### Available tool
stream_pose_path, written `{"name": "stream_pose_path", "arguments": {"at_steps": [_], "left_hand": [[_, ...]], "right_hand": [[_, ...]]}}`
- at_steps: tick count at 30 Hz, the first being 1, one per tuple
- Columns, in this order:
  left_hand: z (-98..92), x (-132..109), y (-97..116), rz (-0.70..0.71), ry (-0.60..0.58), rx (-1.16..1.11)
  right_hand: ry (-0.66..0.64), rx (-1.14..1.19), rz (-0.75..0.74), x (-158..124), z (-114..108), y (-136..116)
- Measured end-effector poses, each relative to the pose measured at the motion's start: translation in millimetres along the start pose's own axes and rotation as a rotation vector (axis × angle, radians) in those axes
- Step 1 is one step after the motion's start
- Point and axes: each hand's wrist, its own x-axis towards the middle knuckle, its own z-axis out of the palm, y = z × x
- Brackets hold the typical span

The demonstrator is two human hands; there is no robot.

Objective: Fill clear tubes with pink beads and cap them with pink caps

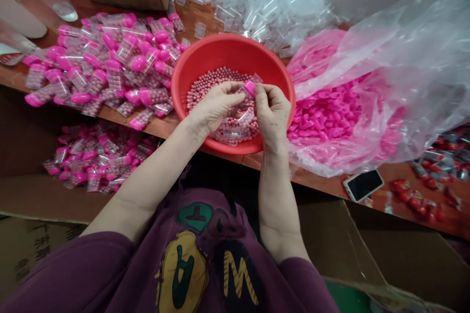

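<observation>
In the head view, lettering was worn on the purple shirt (220, 215): a striped yellow M or W, with other letters on yellow and green patches. Dark Chinese characters were printed on a cardboard flap (40, 244) at lower left, too blurred to be read in full.

A red basin (227, 49) was filled partly with small pink balls (205, 80), on which clear tubes (235, 133) were lying. Above it, a pink-capped tube (249, 89) was held between both hands. Its clear body was pinched by the thumb and fingers of the left hand (216, 105); its cap was gripped at the edge by the thumb and forefinger of the right hand (271, 107). Whether balls were contained in it could not be told.

Capped tubes of pink balls were heaped on the table left of the basin (121, 54), and more were piled in a lower carton (22, 186). Pink caps (330, 112) were held in a clear plastic bag (396, 58) at right.
</observation>
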Motion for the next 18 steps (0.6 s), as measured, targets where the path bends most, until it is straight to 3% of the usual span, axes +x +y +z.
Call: {"name": "stream_pose_path", "arguments": {"at_steps": [9,18], "left_hand": [[0.7,0,-4,0.034,0.084,0.099],[1.9,-4,-4,0.083,0.104,0.130]], "right_hand": [[-0.042,-0.120,-0.108,-10,3,-17],[-0.156,-0.138,-0.061,-9,1,-2]]}}
